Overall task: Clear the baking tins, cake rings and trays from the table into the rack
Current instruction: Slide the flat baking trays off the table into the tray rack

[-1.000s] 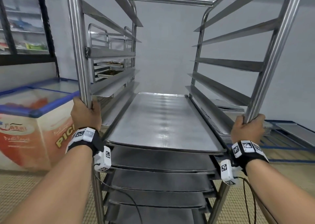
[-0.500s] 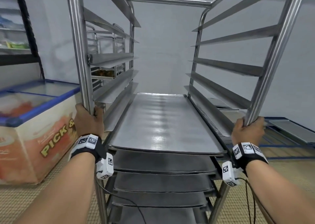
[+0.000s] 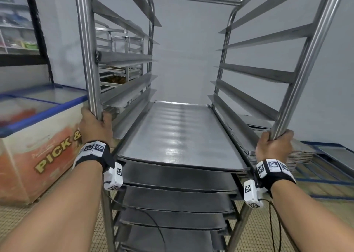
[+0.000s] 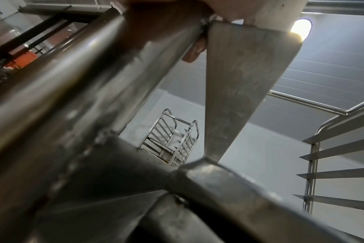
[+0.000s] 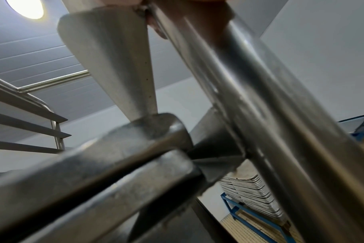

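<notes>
A tall steel rack (image 3: 298,73) stands straight ahead, its side runners bare in the upper half. Several flat metal trays (image 3: 180,136) fill the lower runners, one above the other. My left hand (image 3: 94,126) grips the rack's front left post (image 3: 86,50). My right hand (image 3: 274,148) grips the front right post (image 3: 314,46). In the left wrist view the post (image 4: 89,69) runs across the frame with fingers (image 4: 194,51) curled round it. In the right wrist view the post (image 5: 249,85) fills the frame, a fingertip (image 5: 156,28) showing beside it.
A chest freezer (image 3: 40,142) with a glass lid stands close on the left. A second steel rack (image 3: 122,60) is behind the left post. A stack of flat trays (image 3: 298,154) lies on a blue frame (image 3: 329,178) at the right. The floor is tiled.
The rack and my view have moved past the freezer, which now sits farther left and nearer. Both hands keep their grip on the posts.
</notes>
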`<state>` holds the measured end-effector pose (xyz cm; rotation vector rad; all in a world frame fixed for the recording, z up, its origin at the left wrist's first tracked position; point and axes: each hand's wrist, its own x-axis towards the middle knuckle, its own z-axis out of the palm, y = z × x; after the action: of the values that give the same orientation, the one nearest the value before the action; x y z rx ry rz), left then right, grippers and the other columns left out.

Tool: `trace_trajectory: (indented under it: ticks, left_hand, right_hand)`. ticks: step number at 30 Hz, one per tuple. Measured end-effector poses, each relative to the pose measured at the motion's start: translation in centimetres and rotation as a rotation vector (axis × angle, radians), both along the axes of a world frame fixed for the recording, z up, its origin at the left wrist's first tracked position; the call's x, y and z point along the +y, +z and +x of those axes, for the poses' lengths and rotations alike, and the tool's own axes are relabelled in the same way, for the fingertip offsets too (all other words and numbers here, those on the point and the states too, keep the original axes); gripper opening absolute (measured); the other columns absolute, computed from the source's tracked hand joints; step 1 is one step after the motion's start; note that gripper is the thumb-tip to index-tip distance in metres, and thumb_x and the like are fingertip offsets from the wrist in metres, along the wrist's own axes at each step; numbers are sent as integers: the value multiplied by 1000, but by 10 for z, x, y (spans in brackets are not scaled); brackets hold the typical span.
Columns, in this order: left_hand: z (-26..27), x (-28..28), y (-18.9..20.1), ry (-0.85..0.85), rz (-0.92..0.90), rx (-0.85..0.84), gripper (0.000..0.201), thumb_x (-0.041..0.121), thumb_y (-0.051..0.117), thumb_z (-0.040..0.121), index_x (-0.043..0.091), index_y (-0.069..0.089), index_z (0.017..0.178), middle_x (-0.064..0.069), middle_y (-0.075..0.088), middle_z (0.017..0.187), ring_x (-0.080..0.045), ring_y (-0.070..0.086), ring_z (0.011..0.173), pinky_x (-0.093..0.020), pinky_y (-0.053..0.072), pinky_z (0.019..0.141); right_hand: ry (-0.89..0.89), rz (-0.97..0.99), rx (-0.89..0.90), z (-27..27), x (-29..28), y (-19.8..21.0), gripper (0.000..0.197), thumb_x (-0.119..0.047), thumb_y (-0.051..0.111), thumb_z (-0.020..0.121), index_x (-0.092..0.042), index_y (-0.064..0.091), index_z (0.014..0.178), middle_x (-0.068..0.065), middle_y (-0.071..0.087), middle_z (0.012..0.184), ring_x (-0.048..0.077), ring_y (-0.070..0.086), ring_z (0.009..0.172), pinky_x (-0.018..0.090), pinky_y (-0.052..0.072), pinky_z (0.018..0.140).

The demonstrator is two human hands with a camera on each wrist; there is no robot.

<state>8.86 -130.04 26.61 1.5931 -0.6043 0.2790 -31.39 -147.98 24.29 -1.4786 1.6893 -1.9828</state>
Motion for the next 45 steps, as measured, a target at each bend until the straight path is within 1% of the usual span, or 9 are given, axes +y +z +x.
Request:
trace_trajectory:
  ticks: [9,17,23,29,31,34,38,42,45]
  left_hand:
    - [-22,-80,2,51,39,15,37,22,52,98,-2,46,126,-33,59,114,-47,58,100,-50,45,83]
    - [-20,-172,1,39,20,10,35,21,52,97,-1,47,124,-32,60,113,-46,59,98,-48,46,82]
    - [-10,-251,-3,39,39,-10,39,38,50,92,6,46,113,-27,59,108,-42,59,93,-49,49,79]
    - [-9,-319,1,45,38,2,32,21,54,95,-6,48,111,-27,57,101,-41,59,90,-47,49,75]
    - [-11,-338,3,52,66,5,32,20,55,96,-7,48,112,-22,54,96,-40,58,90,-41,44,71]
    - [-9,-364,5,57,87,10,33,21,55,96,-6,49,113,-27,59,100,-41,59,91,-36,36,68]
    - [-1,-413,1,52,69,15,33,26,55,95,3,48,117,-26,63,101,-42,62,86,-38,41,69]
    - [4,-461,2,72,54,27,31,26,53,95,3,46,114,-19,56,89,-37,56,77,-38,41,68]
    - [5,-501,0,70,34,-6,29,23,53,94,1,46,110,-26,59,89,-41,59,78,-43,46,68]
  right_hand:
    - [57,-57,28,-9,-97,-2,22,-16,57,93,0,45,101,16,54,76,32,55,61,37,45,56]
    - [18,-84,27,-6,-190,-3,24,-18,54,94,1,44,101,15,48,73,30,45,60,34,35,57]
    - [-9,-115,34,-2,-268,-2,23,-18,54,92,0,43,101,15,52,72,33,49,59,36,40,56]
    - [-31,-84,9,5,-336,0,22,-18,54,91,-1,44,101,17,54,75,40,57,63,36,41,57]
    - [-39,-53,-2,7,-355,1,22,-18,55,91,-2,44,102,17,53,76,41,58,66,35,39,58]
    - [-42,-32,-12,10,-380,3,23,-18,55,91,-2,45,105,23,57,80,43,59,71,35,38,60]
    - [-36,-2,-22,12,-419,6,25,-15,56,92,0,45,109,31,61,92,44,58,79,40,42,65]
    - [-15,-31,-12,15,-471,5,23,-14,57,90,-1,45,106,30,61,89,46,60,78,42,44,65]
    - [4,-25,-16,13,-515,0,22,-14,56,89,-3,43,103,30,61,89,45,60,77,39,43,63]
